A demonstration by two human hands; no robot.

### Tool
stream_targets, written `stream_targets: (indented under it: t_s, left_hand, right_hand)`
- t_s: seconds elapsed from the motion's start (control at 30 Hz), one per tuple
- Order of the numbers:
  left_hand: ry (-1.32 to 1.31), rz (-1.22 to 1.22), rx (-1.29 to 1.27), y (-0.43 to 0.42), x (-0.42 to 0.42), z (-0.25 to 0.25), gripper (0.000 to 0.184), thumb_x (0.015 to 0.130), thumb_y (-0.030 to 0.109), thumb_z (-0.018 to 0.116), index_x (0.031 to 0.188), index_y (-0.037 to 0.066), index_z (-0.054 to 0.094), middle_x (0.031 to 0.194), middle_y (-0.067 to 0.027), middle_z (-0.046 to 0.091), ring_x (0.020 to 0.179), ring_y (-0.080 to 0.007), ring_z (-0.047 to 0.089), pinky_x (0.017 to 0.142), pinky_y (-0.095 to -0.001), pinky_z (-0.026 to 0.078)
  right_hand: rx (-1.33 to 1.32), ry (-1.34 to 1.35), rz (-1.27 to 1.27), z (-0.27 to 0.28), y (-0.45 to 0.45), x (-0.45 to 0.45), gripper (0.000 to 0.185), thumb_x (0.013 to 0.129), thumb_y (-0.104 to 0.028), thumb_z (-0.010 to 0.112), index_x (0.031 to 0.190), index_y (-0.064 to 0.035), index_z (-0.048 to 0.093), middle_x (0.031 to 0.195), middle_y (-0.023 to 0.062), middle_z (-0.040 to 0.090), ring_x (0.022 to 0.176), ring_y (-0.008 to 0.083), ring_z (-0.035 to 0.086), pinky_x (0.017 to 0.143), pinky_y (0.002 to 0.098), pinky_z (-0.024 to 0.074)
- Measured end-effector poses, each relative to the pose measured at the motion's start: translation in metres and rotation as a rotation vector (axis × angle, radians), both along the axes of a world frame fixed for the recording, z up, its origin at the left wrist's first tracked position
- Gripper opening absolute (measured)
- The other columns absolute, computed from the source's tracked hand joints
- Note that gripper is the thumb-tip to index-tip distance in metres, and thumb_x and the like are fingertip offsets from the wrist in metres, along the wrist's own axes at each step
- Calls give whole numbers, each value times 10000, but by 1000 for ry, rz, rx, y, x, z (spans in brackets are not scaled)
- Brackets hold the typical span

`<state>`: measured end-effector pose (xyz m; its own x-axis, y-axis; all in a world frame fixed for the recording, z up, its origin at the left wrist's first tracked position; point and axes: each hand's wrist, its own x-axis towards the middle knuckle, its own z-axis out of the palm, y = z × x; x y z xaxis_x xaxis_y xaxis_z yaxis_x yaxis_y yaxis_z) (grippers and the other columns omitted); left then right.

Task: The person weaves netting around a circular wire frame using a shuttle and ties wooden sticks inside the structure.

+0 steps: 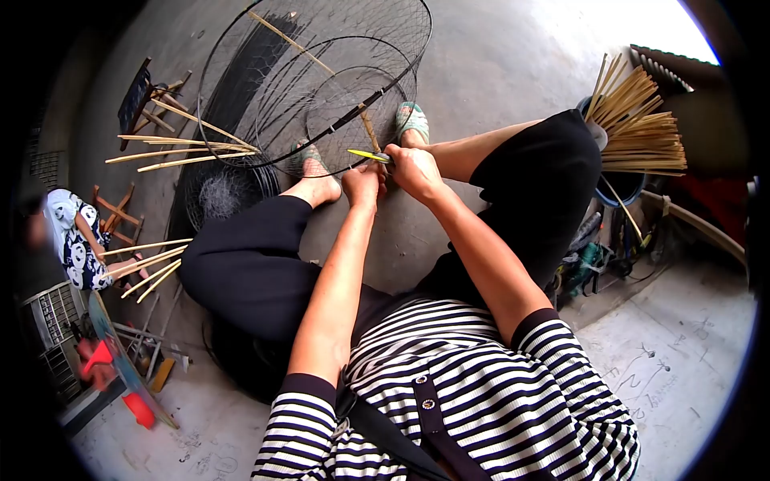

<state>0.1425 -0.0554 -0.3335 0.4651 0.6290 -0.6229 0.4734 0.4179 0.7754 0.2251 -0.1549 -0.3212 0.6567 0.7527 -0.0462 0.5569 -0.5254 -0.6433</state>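
A large net (pixel 353 96) of thin mesh on dark round hoops stands between my feet, tilted toward me. My left hand (pixel 362 186) is closed at the near edge of the net's hoop, its fingertips partly hidden. Close beside it, my right hand (pixel 413 171) grips a slim yellow pointed tool (pixel 367 154), whose tip points left across the net's edge. A wooden stick (pixel 369 130) runs up from near my hands, beside the dark wrapped part of the hoop.
A blue bucket (pixel 622 191) packed with wooden sticks (pixel 642 128) stands by my right knee. More sticks (pixel 180 148) and a bundle of dark mesh (pixel 220 196) lie on the left. Farther left are a folding stool (pixel 144 104) and another person (pixel 72 236).
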Motion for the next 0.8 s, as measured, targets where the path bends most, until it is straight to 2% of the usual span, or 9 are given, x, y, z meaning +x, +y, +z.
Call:
stream_targets:
  t_s: [0.17,0.2,0.4,0.5,0.6,0.7,0.8]
  left_hand:
    - [174,-409,83,23,-3,16,296,807,230,620,608,11,613,501,-37,530,363,-115,464,338,-254,338]
    - [217,-538,163,26,-2,19,308,810,248,619,613,10,617,495,-35,527,360,-110,462,342,-252,337]
    - [135,-626,155,24,4,12,338,834,282,637,631,12,635,495,-23,533,363,-98,461,347,-253,342]
    - [128,-580,197,16,5,15,345,838,291,645,631,14,643,486,-19,535,363,-94,462,352,-253,341]
    - [181,-563,316,12,6,14,341,830,285,650,630,8,649,484,-36,551,395,-109,496,397,-271,375]
    - [198,-605,448,12,5,10,339,821,285,656,635,2,655,494,-61,570,442,-125,536,459,-291,411]
    - [241,-644,461,13,7,12,344,818,286,655,632,-3,654,513,-84,583,477,-140,560,502,-308,429]
  right_hand:
    - [-3,8,13,-5,-1,3,120,793,-151,561,895,-91,581,695,173,623,687,353,627,615,459,484]
    - [-7,7,16,-4,0,4,121,791,-150,563,895,-90,582,693,172,623,685,353,626,616,458,485]
    - [-9,8,-35,-8,-3,7,117,776,-155,576,856,-70,573,680,171,620,678,351,628,598,458,486]
    - [-35,1,-29,-8,-4,9,113,773,-157,579,843,-68,570,676,169,619,674,349,628,591,459,487]
    - [-57,6,-45,-13,-3,7,112,768,-158,585,837,-71,573,676,166,620,675,346,630,593,456,490]
    - [-109,14,-14,-4,-2,6,128,773,-144,531,838,-39,569,727,181,643,718,334,645,622,446,498]
    - [-148,27,-19,0,-3,6,130,762,-143,557,838,-38,574,745,184,646,731,334,646,634,445,498]
